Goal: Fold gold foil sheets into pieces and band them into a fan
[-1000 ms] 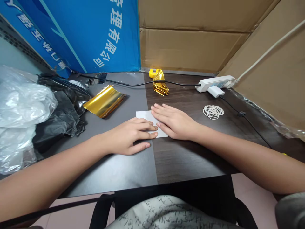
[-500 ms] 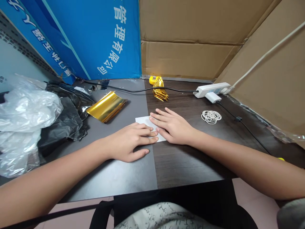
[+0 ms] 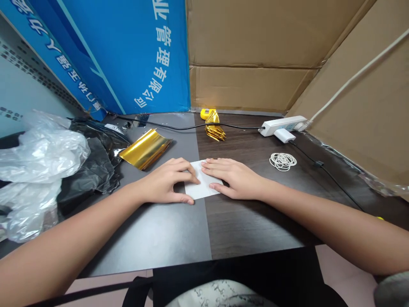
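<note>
Head view, one work surface: tabletop (image 3: 159,238), grey on the left, dark wood-grain on the right.

Item: white sheet (image 3: 206,185), single, lying flat at the middle, across the join of the two surfaces.

Item: left hand (image 3: 169,181), on the sheet's left side; grip half open, fingers bent, thumb well apart, a fingertip resting on the sheet, nothing clasped.

Item: right hand (image 3: 231,177), palm down over the sheet's right side; grip open, fingers flat, nothing clasped.

Condition of work: sheet laid out and steadied, by judgement an early stage; no fold shows on its visible part. How much is left cannot be told.

Surroundings: gold foil sheets (image 3: 145,149), far left of the sheet, untouched; folded gold bundle (image 3: 215,131), far side, beside a yellow object (image 3: 206,112); white bands (image 3: 283,162), loosely heaped, right; power strip (image 3: 284,124), far right; clear plastic bag (image 3: 44,155) and black plastic bag (image 3: 92,170), left.
</note>
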{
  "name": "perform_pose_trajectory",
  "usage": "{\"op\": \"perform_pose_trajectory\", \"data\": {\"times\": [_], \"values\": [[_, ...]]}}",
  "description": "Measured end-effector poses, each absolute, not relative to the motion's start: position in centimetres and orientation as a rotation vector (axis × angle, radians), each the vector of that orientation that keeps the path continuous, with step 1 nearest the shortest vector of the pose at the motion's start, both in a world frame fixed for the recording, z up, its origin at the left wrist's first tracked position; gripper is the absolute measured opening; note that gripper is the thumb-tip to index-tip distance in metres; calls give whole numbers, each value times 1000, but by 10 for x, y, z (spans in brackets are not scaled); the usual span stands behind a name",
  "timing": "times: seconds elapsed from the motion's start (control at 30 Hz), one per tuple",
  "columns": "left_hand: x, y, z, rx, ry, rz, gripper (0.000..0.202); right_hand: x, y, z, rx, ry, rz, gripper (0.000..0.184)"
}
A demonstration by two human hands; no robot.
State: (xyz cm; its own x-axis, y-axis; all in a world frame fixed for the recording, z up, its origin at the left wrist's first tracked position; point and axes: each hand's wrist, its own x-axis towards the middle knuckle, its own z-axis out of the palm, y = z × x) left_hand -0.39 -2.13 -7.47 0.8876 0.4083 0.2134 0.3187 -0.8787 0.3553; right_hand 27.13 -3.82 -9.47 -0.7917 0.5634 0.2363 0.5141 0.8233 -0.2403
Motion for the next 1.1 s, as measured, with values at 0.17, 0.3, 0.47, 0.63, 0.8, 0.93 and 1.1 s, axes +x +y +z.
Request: {"op": "perform_pose_trajectory", "data": {"times": [0.17, 0.3, 0.47, 0.63, 0.8, 0.93, 1.1], "values": [[-6, -18, -79, 2687, 533, 481, 32, 270, -39, -93, -814, -2710, 230, 46], [-7, -19, -74, 2702, 519, 564, 23, 270, -37, -94, -816, -2698, 228, 48], [1, -20, -72, 2747, 535, 744, 16, 269, -35, -97, -790, -2693, 204, 48], [11, -24, -79, 2836, 602, 894, 17, 262, -40, -98, -753, -2639, 250, 41], [16, -27, -82, 2883, 606, 905, 7, 262, -40, -100, -724, -2576, 278, 31], [16, -29, -82, 2814, 496, 836, 7, 267, -37, -100, -663, -2616, 265, 30], [13, -28, -83, 2845, 430, 730, 16, 272, -37, -97, -685, -2625, 382, 25]]}}
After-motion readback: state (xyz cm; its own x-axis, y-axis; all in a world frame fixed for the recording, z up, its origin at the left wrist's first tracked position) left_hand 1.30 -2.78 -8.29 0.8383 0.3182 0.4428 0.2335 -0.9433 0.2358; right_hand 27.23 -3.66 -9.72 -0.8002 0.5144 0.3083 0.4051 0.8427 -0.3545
